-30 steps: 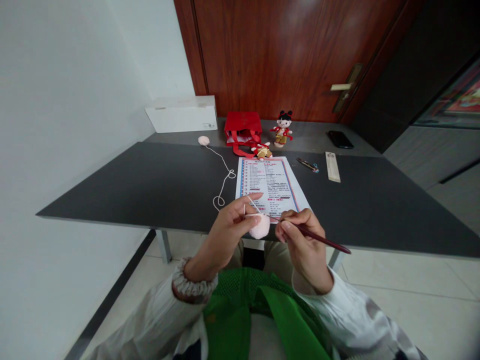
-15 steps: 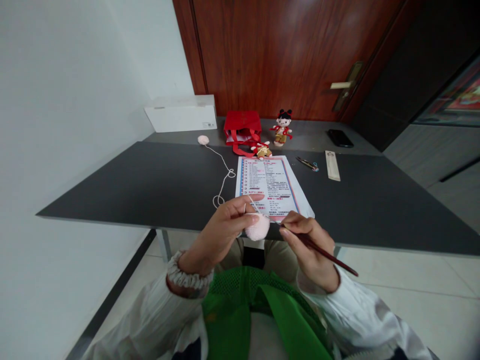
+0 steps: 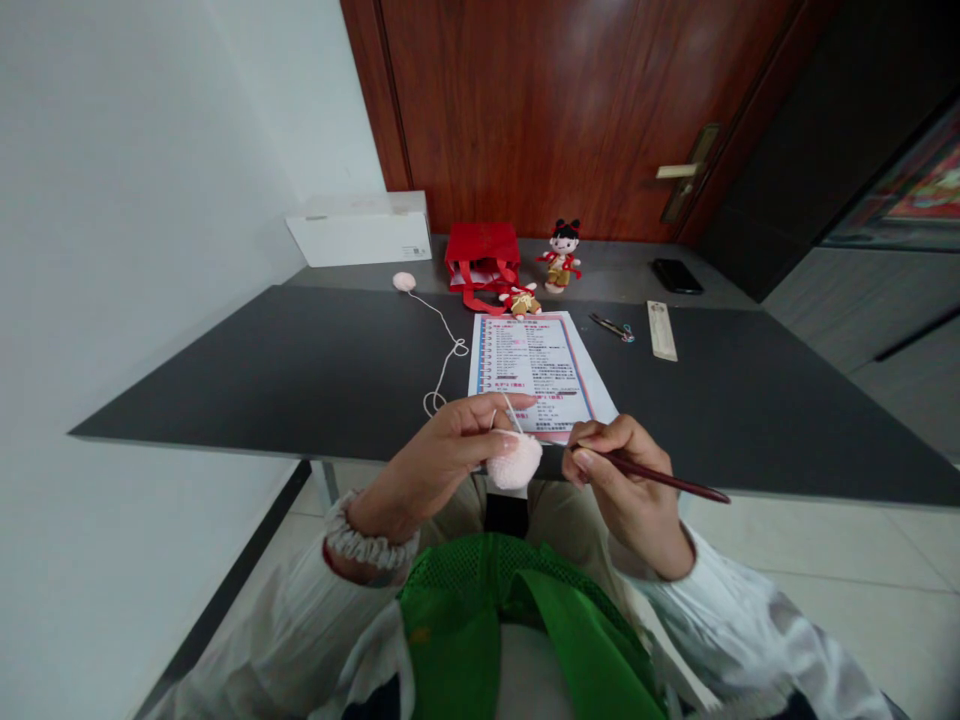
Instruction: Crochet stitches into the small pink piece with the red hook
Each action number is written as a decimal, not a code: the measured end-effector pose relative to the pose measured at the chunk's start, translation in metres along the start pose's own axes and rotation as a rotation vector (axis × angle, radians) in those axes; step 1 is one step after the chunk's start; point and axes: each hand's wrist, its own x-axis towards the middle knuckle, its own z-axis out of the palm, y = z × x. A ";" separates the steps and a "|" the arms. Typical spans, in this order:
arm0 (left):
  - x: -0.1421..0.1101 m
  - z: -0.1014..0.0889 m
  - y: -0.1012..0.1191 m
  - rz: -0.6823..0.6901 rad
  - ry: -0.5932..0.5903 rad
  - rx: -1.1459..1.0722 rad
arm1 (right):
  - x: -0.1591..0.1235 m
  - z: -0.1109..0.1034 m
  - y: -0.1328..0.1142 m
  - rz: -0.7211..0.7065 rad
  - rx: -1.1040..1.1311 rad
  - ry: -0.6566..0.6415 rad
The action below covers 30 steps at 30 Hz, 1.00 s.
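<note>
The left hand (image 3: 439,460) pinched a pink crocheted ball (image 3: 514,462), the right hand (image 3: 626,490) gripped a dark crochet hook (image 3: 664,477); a slackened pinch could drop the ball.

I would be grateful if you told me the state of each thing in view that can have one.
Left hand: holding pink crocheted ball
Right hand: gripping dark red crochet hook
Pink yarn ball: resting, strand trailing toward the hands
Printed sheet: lying flat
Wooden door: shut

Bare left hand (image 3: 439,450) raised with fingers curled inward, just beside bare right hand (image 3: 622,480), its fingers pinched together, wrist slightly bent.
</note>
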 end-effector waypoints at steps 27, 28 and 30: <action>0.003 -0.010 -0.002 -0.059 -0.145 0.002 | 0.012 -0.012 -0.006 0.141 0.149 -0.173; 0.003 -0.009 -0.003 -0.042 -0.135 0.018 | 0.014 -0.009 -0.005 0.206 0.232 -0.158; 0.003 -0.006 -0.003 -0.005 -0.099 0.055 | 0.017 -0.001 -0.005 0.334 0.362 -0.116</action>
